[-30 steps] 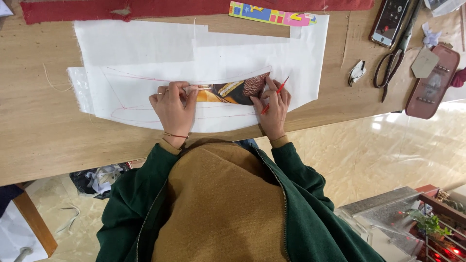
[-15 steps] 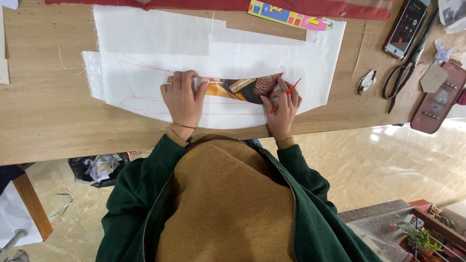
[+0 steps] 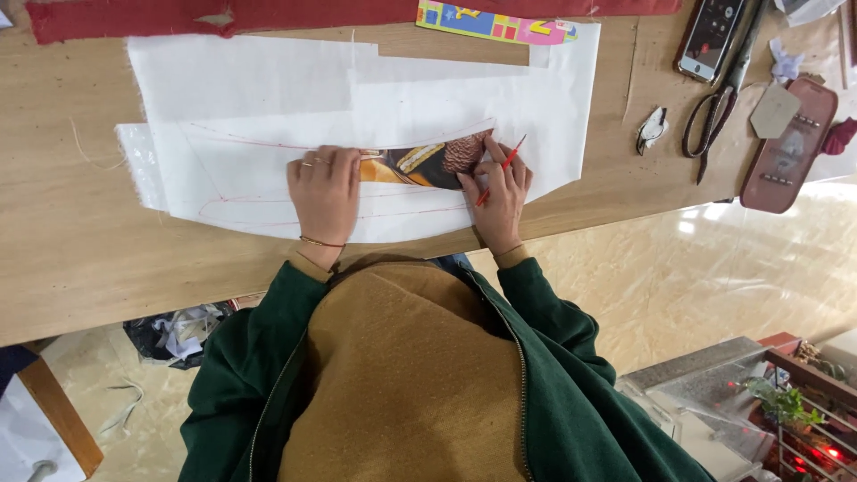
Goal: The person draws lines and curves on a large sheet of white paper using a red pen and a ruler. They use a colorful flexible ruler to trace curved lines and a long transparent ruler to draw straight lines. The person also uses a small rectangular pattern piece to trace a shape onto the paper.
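A large piece of white fabric (image 3: 268, 98) lies flat on the wooden table (image 3: 71, 250), marked with thin red curved lines. A curved pattern piece (image 3: 428, 162) cut from printed glossy card rests on it. My left hand (image 3: 323, 189) presses flat on the left end of this pattern piece. My right hand (image 3: 498, 183) holds a red pencil (image 3: 502, 167) with its tip at the pattern's right end, by the fabric.
Black scissors (image 3: 714, 103) and a phone (image 3: 708, 37) lie at the back right, beside a maroon case (image 3: 786, 147) and a small clip (image 3: 652, 129). Red cloth (image 3: 134, 16) and a colourful ruler (image 3: 495, 24) run along the far edge. The table's near edge is just under my wrists.
The view has shifted slightly. My hands stay on the pattern piece; the right hand with the pencil has moved a little along its right end.
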